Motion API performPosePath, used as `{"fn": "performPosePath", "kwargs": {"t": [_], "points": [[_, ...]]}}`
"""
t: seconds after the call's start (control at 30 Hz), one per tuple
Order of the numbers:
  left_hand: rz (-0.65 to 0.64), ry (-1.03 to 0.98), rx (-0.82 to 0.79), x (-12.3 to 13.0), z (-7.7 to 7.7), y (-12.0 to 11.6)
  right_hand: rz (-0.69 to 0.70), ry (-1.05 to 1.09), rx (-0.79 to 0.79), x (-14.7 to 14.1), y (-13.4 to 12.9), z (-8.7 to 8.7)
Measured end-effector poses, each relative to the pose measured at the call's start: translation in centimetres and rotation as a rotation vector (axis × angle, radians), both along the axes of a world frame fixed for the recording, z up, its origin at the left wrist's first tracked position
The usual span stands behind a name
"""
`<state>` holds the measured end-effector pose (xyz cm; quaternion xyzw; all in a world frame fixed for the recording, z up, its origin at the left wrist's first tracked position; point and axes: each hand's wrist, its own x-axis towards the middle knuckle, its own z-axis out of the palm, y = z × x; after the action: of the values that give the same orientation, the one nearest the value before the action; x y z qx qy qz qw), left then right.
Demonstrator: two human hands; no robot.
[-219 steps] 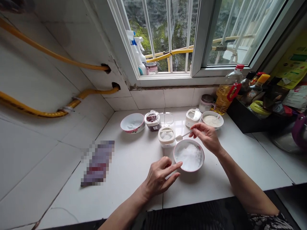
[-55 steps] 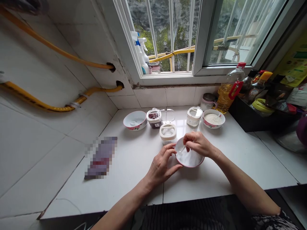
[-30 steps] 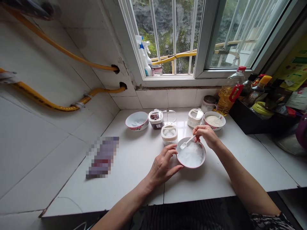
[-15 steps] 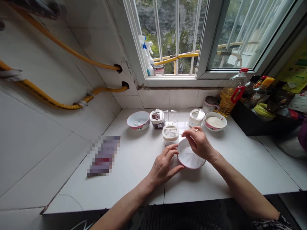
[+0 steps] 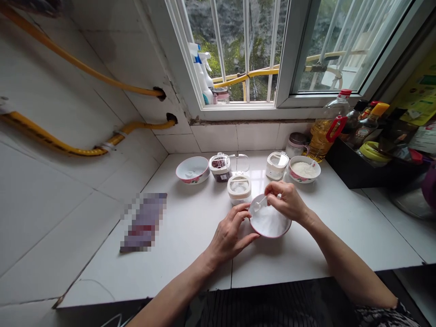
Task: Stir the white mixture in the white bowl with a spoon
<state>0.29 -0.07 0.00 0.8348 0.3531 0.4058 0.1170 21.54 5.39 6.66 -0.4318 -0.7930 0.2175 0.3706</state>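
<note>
My right hand pinches a small white spoon, its bowl over the left part of a white bowl with a pink rim. White powder lies in that bowl. My left hand holds the bowl's left side, thumb near the front rim and fingers at the upper left. Just behind it stands a lidded clear container with white contents. A container with dark red contents is further back, beside a floral bowl.
At the back right are another clear container, a bowl of pale grains, a lidded jar, an oil bottle and a black box of bottles. A blurred purple packet lies left.
My right hand has brought the spoon from the clear container's opening to over the bowl of powder. My left hand stays on the bowl. The whole view has shifted slightly.
</note>
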Motion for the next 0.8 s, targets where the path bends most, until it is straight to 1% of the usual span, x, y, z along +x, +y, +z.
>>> {"fn": "performPosePath", "kwargs": {"t": [0.07, 0.1, 0.2, 0.3, 0.4, 0.47, 0.53, 0.6, 0.7, 0.8], "points": [[0.003, 0.000, 0.001, 0.0, 0.0, 0.0, 0.083, -0.042, -0.099, -0.3, -0.2, -0.1], [0.005, -0.001, 0.003, 0.0, 0.0, 0.0, 0.121, -0.069, -0.121, -0.3, -0.3, 0.0], [0.002, -0.006, 0.005, 0.0, 0.0, 0.0, 0.185, -0.134, -0.086, 0.4, -0.4, 0.8], [-0.004, -0.011, 0.005, 0.1, 0.0, 0.0, 0.203, -0.170, -0.073, 1.0, -0.3, 1.6], [-0.001, -0.013, 0.005, 0.1, 0.0, 0.0, 0.280, -0.172, -0.169, 0.9, -0.6, 1.7], [0.002, -0.014, 0.011, 0.1, 0.0, 0.0, 0.314, -0.136, -0.242, 0.5, -0.8, 1.7], [0.000, -0.012, 0.016, 0.1, 0.0, 0.0, 0.291, -0.075, -0.301, 0.3, -1.0, 1.6], [-0.006, -0.010, 0.012, 0.1, 0.0, 0.0, 0.233, 0.005, -0.372, 0.3, -0.8, 1.6], [-0.005, -0.008, 0.001, 0.0, 0.1, 0.0, 0.157, 0.146, -0.502, 0.8, -0.2, 1.4], [-0.007, -0.011, 0.004, 0.0, 0.1, 0.1, 0.118, 0.281, -0.609, 1.4, 0.7, 1.2]]}}
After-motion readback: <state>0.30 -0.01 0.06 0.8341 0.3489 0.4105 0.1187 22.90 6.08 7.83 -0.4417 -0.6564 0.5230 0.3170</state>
